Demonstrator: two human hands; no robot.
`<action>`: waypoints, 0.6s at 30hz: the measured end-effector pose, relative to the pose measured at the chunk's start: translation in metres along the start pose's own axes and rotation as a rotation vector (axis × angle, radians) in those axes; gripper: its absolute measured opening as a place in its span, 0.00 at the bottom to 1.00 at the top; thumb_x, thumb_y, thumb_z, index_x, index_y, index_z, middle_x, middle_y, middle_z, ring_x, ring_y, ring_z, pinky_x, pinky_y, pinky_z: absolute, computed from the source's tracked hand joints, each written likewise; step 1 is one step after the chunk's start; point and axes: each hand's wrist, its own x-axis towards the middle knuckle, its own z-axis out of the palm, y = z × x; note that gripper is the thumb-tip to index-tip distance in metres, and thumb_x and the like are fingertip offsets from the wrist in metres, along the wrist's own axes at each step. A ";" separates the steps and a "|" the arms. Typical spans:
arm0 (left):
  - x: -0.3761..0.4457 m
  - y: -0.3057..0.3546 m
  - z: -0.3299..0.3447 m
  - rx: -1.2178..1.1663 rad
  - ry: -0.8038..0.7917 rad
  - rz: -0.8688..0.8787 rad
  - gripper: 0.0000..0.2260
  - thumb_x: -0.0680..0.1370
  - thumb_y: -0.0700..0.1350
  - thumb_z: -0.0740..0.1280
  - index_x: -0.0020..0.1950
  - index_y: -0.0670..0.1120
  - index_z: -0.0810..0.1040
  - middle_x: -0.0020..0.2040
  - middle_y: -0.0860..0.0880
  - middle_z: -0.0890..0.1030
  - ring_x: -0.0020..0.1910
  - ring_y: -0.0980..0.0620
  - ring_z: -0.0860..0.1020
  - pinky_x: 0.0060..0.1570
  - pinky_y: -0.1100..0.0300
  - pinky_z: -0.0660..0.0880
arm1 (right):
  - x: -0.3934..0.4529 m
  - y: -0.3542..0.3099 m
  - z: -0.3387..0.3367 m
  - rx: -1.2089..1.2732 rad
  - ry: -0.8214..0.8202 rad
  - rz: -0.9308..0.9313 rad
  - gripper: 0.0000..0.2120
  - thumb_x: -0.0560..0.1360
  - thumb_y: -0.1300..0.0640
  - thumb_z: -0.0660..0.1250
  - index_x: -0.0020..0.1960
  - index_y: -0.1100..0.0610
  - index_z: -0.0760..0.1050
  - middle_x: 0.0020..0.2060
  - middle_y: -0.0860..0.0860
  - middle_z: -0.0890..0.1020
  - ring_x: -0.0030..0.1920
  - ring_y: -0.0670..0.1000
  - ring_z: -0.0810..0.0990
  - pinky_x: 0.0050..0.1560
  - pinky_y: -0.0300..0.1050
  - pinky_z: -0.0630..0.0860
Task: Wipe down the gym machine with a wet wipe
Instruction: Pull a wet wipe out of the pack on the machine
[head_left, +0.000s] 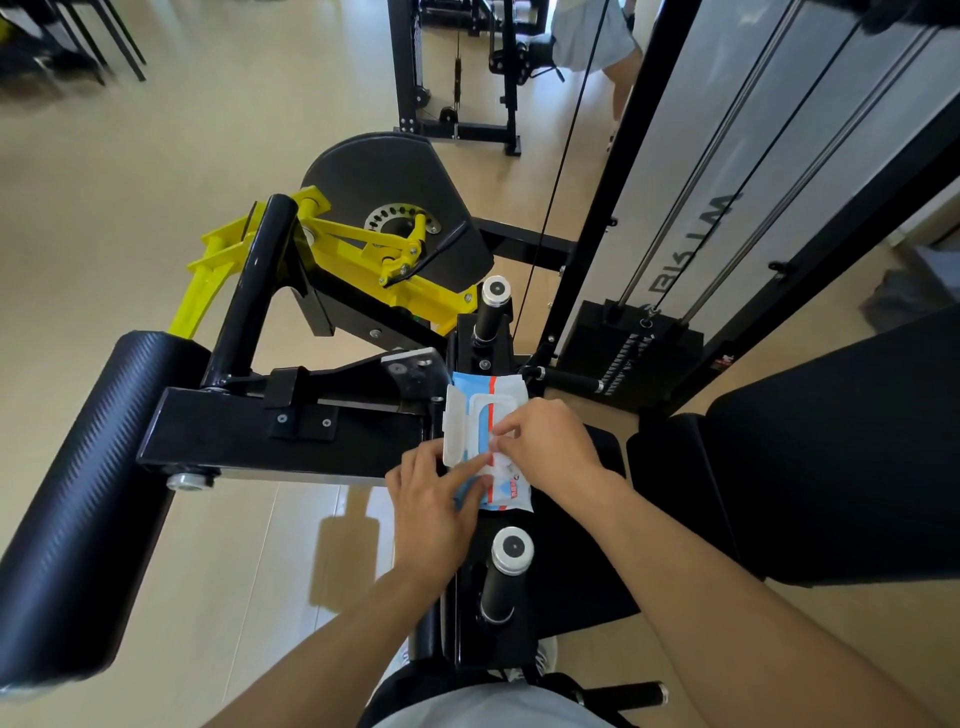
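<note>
Wipes pack (500, 415) sits on the black frame of the gym machine (270, 431), right at the front edge of the seat (602, 452), and it's my landmark for everything else. It's a blue-and-white soft pack with a red stripe, and its white flip lid (453, 428) is swung open toward the left side of the pack.

Both hands are on it. Left hand (434, 501) lies against the near-left corner of the pack, fingers mostly straight and pressing it down — holding it steady rather than wrapping round it. Right hand (550, 449) comes over the right side of the pack, thumb and forefinger pinched together at the opening in the middle. Can't really tell whether a wipe is already between those fingertips, too small and white-on-white.

Around the pack: two black handle grips with silver end caps, one just behind it (491, 312) and one just nearer the camera (506, 577). Far left of the pack is the big black roller pad (88, 493). Behind-left is the yellow lever arm (332, 260) in front of a dark round cam plate (384, 176). Behind-right stands the weight stack (628, 353) with its guide rods — and the backrest pad (831, 441) is off to the right.
</note>
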 end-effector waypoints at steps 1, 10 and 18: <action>0.000 0.000 0.000 0.000 0.003 0.001 0.16 0.71 0.48 0.80 0.57 0.55 0.85 0.55 0.47 0.79 0.56 0.52 0.70 0.53 0.53 0.67 | 0.003 -0.005 -0.002 -0.050 -0.020 0.021 0.11 0.79 0.51 0.70 0.59 0.51 0.84 0.54 0.50 0.83 0.45 0.46 0.80 0.45 0.39 0.78; 0.000 0.001 0.001 -0.011 -0.014 -0.013 0.17 0.70 0.48 0.80 0.58 0.55 0.85 0.57 0.47 0.79 0.57 0.52 0.70 0.53 0.52 0.69 | 0.029 -0.013 0.010 -0.191 -0.103 0.123 0.14 0.77 0.50 0.71 0.60 0.55 0.81 0.54 0.52 0.82 0.50 0.53 0.82 0.54 0.50 0.82; -0.001 0.001 0.002 -0.015 -0.008 -0.007 0.17 0.70 0.46 0.80 0.58 0.55 0.84 0.57 0.47 0.79 0.58 0.49 0.71 0.53 0.48 0.73 | 0.016 -0.002 0.001 -0.238 -0.194 -0.134 0.07 0.80 0.60 0.67 0.55 0.50 0.75 0.54 0.49 0.73 0.49 0.49 0.78 0.50 0.46 0.79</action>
